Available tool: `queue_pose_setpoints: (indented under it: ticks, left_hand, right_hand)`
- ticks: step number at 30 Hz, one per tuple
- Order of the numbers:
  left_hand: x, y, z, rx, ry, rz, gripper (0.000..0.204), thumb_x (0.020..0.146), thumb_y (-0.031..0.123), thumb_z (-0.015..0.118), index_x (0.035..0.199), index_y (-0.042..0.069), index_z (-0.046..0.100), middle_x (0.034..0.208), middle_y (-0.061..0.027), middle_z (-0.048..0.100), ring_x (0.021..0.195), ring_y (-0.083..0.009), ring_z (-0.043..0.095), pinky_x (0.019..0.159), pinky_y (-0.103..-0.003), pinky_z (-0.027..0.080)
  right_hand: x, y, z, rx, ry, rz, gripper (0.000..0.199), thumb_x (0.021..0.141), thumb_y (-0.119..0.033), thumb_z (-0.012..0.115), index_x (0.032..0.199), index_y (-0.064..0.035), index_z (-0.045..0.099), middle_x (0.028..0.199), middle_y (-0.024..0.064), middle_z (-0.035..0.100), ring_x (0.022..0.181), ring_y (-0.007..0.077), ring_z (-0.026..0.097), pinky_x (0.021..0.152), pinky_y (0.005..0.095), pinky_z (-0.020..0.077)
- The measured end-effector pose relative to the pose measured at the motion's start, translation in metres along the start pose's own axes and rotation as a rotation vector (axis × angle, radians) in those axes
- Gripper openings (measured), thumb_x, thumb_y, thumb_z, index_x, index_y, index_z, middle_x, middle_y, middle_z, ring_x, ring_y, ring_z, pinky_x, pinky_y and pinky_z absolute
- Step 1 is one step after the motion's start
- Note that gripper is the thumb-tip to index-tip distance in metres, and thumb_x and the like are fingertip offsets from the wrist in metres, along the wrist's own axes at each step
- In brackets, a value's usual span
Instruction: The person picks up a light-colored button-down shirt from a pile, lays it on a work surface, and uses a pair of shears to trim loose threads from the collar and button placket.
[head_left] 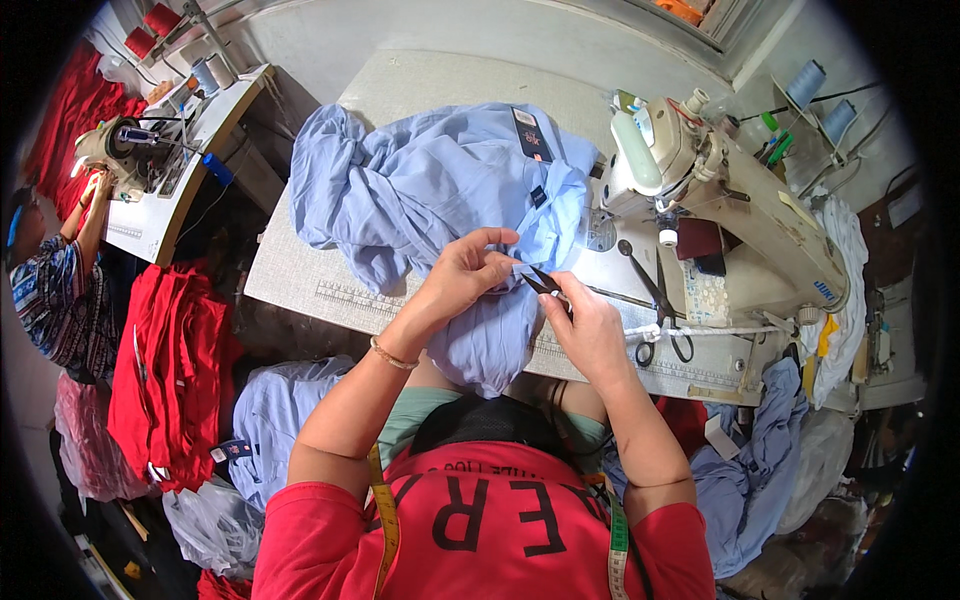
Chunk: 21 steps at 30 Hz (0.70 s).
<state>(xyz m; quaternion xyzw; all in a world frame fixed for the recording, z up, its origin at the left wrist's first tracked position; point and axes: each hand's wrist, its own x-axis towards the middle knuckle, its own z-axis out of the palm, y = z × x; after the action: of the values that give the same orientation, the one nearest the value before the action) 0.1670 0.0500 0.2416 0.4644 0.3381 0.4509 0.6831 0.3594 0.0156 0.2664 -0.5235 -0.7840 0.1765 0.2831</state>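
Note:
A light blue garment (400, 195) lies bunched on the sewing table, its lower part hanging over the front edge toward my lap. My left hand (468, 278) is closed in a pinch on the garment's edge, where a small pale strip shows at the fingertips. In my right hand (588, 332) are small black thread snips (541, 283), their points right beside the left fingertips. A dark hang tag (531, 134) rests on the garment's far part, and a small dark label (538, 196) shows nearer. What exactly lies between the blades is too small to tell.
To the right stands a sewing machine (735, 195), with black scissors (660, 300) lying before it. Blue thread cones (806, 84) are at the far right. Red garments (170, 370) are piled at left, where another person (70, 270) works at a second machine (112, 155).

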Motion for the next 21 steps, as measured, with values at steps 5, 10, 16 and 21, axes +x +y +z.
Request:
queue_pose_setpoints:
  ticks: [5, 10, 16, 21]
  left_hand:
    - [0.000, -0.001, 0.000, 0.029, 0.025, -0.015, 0.035, 0.087, 0.007, 0.058, 0.119, 0.000, 0.046, 0.089, -0.0035, 0.063, 0.070, -0.0033, 0.050, 0.065, -0.018, 0.042]
    - [0.000, -0.001, 0.000, 0.027, 0.032, -0.011, 0.037, 0.085, 0.006, 0.060, 0.118, 0.000, 0.047, 0.079, 0.0013, 0.060, 0.067, -0.0027, 0.049, 0.064, -0.017, 0.042]
    - [-0.002, 0.001, 0.001, 0.026, 0.038, -0.022, 0.038, 0.083, 0.006, 0.061, 0.118, 0.000, 0.048, 0.076, 0.0027, 0.058, 0.067, -0.0024, 0.049, 0.065, -0.017, 0.042]
    - [-0.003, 0.002, 0.000, 0.014, 0.000, -0.006, 0.038, 0.083, 0.006, 0.061, 0.118, 0.000, 0.048, 0.076, 0.0028, 0.057, 0.068, -0.0028, 0.050, 0.064, -0.017, 0.042]
  right_hand:
    - [-0.001, 0.000, 0.002, -0.024, 0.021, -0.019, 0.020, 0.084, -0.018, 0.057, 0.099, -0.0052, 0.053, 0.077, 0.0151, 0.061, 0.066, 0.0329, 0.060, 0.057, 0.0413, 0.0466]
    - [-0.002, 0.000, 0.009, -0.013, 0.094, -0.048, 0.020, 0.084, -0.018, 0.057, 0.099, -0.0052, 0.053, 0.079, 0.0152, 0.061, 0.066, 0.0326, 0.060, 0.056, 0.0412, 0.0467]
    - [-0.003, 0.001, 0.017, -0.036, 0.149, -0.071, 0.019, 0.083, -0.017, 0.059, 0.097, -0.0054, 0.054, 0.078, 0.0138, 0.061, 0.063, 0.0316, 0.060, 0.055, 0.0406, 0.0463]
    - [-0.002, 0.006, 0.022, -0.161, 0.207, -0.179, 0.018, 0.083, -0.020, 0.059, 0.095, -0.0061, 0.056, 0.076, 0.0130, 0.062, 0.062, 0.0318, 0.060, 0.053, 0.0405, 0.0451]
